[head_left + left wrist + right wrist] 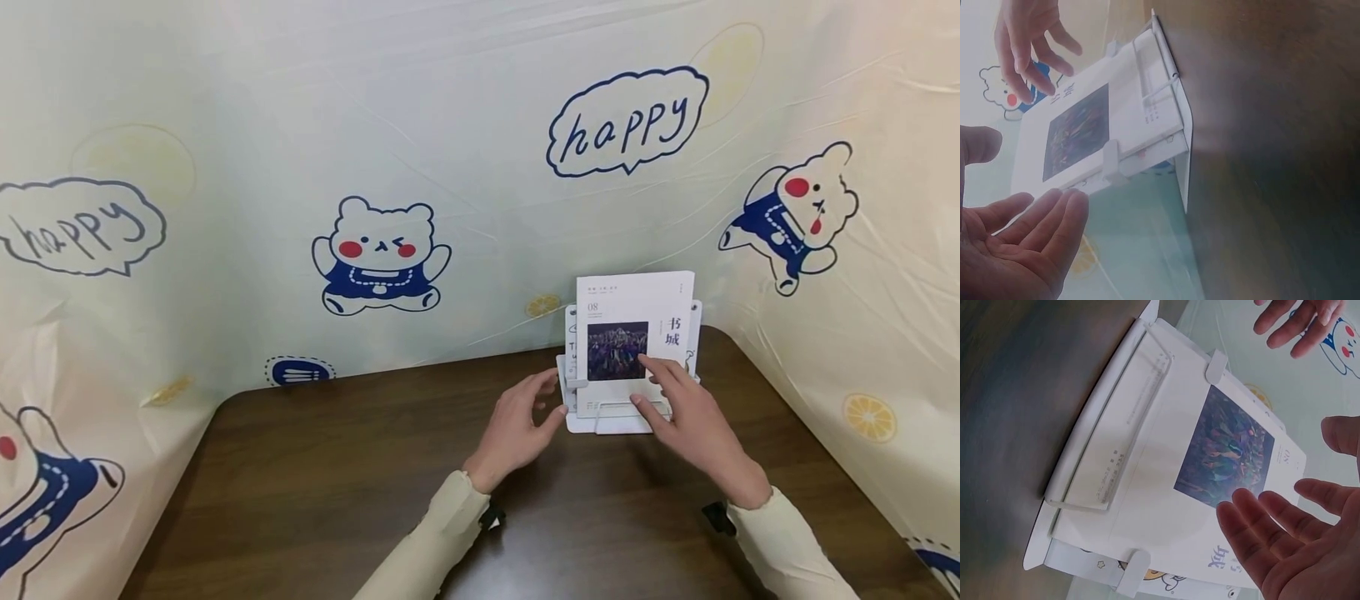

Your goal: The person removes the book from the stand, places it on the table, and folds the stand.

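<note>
A white book with a dark square picture on its cover leans upright on a white book stand at the table's far right. White clips on the stand reach over the book's sides, and a wire bracket crosses its lower front. My left hand is by the stand's left edge, fingers loosely bent; whether the fingertips touch it, I cannot tell. The right hand hovers before the lower right of the cover, fingers spread and nothing gripped. In the left wrist view, the left fingers hold nothing.
The brown wooden table runs left and forward from the stand. A patterned curtain with cartoon bears hangs close behind the table and along its sides. Small dark devices sit under both wrists.
</note>
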A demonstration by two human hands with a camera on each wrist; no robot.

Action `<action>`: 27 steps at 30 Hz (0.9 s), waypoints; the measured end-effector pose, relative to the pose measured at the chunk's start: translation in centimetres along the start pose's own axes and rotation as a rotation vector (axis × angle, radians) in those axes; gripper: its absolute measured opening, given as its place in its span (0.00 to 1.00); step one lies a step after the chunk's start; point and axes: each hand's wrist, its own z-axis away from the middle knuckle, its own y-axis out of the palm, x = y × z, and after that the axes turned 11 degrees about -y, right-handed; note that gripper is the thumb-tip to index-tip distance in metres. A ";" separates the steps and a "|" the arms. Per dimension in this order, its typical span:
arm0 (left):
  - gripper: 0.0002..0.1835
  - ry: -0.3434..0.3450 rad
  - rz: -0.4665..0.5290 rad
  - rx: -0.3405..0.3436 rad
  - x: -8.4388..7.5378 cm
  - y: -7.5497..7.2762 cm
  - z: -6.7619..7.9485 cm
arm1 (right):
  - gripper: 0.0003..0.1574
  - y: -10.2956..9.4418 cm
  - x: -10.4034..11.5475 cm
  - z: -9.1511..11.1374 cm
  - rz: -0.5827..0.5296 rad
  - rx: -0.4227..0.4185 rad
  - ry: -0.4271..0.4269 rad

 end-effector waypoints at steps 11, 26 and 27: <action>0.29 -0.006 0.030 -0.006 -0.3 0.9 -1.4 | 0.37 -0.2 -1.0 -0.2 0.006 -0.048 0.027; 0.30 -0.054 0.031 -0.031 -1.3 2.1 -3.0 | 0.35 -0.4 -2.1 -0.3 -0.012 -0.093 0.038; 0.30 -0.056 0.026 -0.034 -1.3 2.1 -3.1 | 0.35 -0.4 -2.1 -0.3 -0.016 -0.094 0.041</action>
